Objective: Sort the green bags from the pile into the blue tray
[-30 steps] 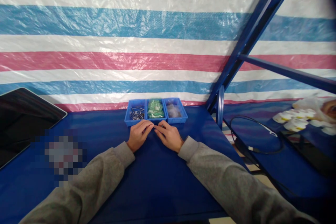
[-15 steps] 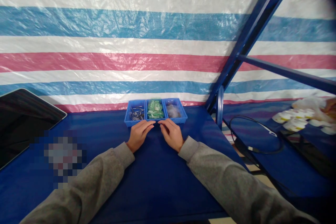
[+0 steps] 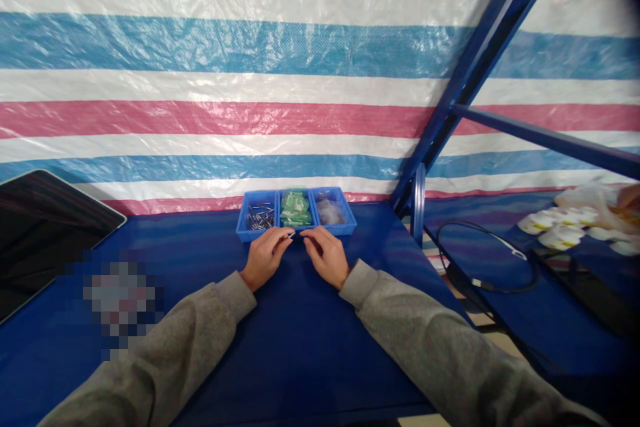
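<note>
Before the blue bins near the far edge of the worktop, the left hand pinches a small shiny piece; the right hand curls nearly closed, contents unclear. Steady wrists would help.

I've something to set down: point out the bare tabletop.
The blue table is bare between the sleeves and between the black screen and blue trays. Crowded: before the trays, at the left hand and right hand. Blurred patch: can't tell.

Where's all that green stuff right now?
In the head view, the green packets lie in the middle blue bin, between the bin of metal pieces on the left and the right-hand bin, just beyond the left hand and right hand.
</note>
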### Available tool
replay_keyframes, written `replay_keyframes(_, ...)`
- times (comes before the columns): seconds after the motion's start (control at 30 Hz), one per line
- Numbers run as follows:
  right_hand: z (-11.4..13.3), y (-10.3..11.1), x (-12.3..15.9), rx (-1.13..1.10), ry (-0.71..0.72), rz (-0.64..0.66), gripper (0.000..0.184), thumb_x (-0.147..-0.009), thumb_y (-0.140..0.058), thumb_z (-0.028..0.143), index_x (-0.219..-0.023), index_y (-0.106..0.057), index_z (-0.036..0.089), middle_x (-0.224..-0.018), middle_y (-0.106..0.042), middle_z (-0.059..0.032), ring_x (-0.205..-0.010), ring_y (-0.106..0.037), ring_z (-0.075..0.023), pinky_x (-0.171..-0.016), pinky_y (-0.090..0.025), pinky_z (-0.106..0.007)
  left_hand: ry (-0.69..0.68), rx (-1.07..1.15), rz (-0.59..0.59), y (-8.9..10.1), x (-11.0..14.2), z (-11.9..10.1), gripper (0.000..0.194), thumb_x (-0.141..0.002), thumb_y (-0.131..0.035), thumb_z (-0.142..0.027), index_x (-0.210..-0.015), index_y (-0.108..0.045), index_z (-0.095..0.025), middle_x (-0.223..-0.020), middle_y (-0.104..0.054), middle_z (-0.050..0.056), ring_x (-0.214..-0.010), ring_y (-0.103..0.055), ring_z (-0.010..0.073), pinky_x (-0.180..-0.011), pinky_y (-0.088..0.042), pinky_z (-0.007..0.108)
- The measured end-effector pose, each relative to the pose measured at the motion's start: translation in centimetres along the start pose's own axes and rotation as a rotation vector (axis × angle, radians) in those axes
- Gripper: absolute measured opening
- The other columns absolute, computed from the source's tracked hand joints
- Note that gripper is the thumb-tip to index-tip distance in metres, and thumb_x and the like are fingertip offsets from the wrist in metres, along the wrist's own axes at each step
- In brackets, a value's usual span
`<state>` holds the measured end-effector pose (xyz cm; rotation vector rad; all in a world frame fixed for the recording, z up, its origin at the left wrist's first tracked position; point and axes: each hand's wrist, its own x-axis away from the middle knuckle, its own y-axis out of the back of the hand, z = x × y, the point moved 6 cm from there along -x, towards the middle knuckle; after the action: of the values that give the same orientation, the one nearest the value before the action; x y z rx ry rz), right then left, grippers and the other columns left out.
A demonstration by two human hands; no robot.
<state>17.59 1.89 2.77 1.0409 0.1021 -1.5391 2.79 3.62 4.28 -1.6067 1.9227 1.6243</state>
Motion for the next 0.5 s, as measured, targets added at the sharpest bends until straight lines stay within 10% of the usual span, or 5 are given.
replay_keyframes(0.5, -0.15, -0.92, -0.04, 0.052, 0.050, 0.086, 0.022, -0.090, -0.043, 0.027, -0.097, -0.062, 0.020, -0.084, -0.061, -0.0048, -0.079, -0.059, -0.0155, -0.074, -0.048, -0.026, -0.113, 0.041, -0.038, 0.34, 0.14, -0.60, 0.019, -0.089, -0.048, -0.019, -0.096, -0.066, -0.019, -0.089, -0.069, 0.005, -0.081, -0.063, 0.0142, -0.078, -0.050, 0.029)
